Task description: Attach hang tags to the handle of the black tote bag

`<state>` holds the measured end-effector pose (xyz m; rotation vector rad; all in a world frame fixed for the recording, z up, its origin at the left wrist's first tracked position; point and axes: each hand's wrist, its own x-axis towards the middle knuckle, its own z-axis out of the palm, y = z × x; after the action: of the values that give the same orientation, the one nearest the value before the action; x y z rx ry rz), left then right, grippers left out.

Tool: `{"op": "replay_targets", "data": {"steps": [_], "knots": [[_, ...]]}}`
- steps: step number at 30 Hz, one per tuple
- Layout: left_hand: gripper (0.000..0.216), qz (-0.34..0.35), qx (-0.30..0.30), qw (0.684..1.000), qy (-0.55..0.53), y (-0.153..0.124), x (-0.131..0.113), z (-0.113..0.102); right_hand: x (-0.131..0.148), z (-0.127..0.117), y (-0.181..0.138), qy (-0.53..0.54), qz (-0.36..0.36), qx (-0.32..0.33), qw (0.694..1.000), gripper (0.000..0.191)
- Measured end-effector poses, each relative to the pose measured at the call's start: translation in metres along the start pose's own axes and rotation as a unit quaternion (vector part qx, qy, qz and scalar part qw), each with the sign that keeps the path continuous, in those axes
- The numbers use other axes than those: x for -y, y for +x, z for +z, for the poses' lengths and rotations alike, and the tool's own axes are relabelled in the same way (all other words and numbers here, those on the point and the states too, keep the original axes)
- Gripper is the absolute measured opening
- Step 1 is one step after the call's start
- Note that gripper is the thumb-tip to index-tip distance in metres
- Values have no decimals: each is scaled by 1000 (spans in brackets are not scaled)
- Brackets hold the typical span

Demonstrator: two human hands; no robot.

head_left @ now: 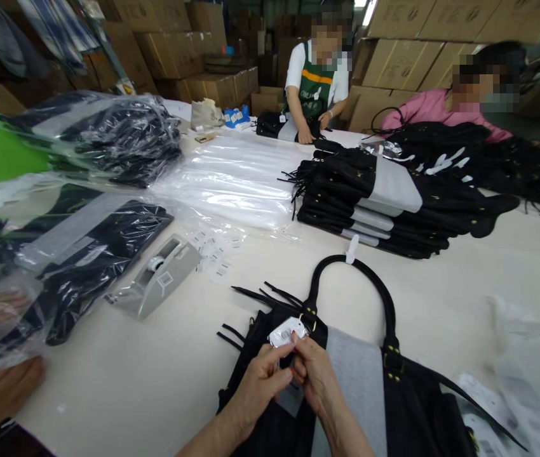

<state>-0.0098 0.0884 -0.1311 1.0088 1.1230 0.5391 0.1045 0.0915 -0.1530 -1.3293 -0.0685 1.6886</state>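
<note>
A black handbag (422, 393) with a grey centre panel lies on the table in front of me, its arched handle wrapped at the top with a white strip (352, 248). Near the handle's left base is a white hang tag (285, 331) with print on it, in a shiny cover. My right hand (316, 373) pinches the tag's lower right edge between thumb and fingers. From the left, my left hand (261, 381) meets it at the lower edge, fingers bent and fingertips touching the right hand's. Both hands partly hide what lies between the fingertips.
A tape dispenser (162, 276) and barcode stickers (217, 257) are left of the bag. Stacked black-and-grey bags (370, 203), clear plastic sleeves (236, 181) and plastic-wrapped bags (103, 136) stand beyond. Another person's hand (3, 397) rests at far left; two co-workers are across the table.
</note>
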Motion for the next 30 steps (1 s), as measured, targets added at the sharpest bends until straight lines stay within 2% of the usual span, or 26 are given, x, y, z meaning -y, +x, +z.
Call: {"op": "replay_targets", "data": {"steps": [5,8,11,15,19,22,24,26,30], "knots": [[49,-11,-41,998,45,4,-11,-1,-2,5,-4,28,0,31,999,42],[47,-17,-52,998,19,7,-16,-2,-4,7,-5,15,-17,55,998,41],[44,-25,-82,996,-37,15,-18,-2,-5,4,-6,-43,-57,57,996,44],[36,-47,-158,984,-66,32,-19,0,-5,-3,-8,-188,-96,47,976,43],[29,-36,-198,979,40,39,-20,-8,-3,-9,-15,-223,-132,6,966,36],[24,23,-214,963,163,27,-21,-23,-1,-18,-27,-245,-218,-43,944,44],[23,79,-225,946,218,9,-19,-33,0,-33,-39,-278,-289,-74,913,41],[22,135,-221,932,254,-12,-14,-41,1,-60,-53,-320,-333,-91,882,33],[23,168,-180,917,313,-57,10,-52,-5,-144,-87,-419,-358,-158,819,30]]}}
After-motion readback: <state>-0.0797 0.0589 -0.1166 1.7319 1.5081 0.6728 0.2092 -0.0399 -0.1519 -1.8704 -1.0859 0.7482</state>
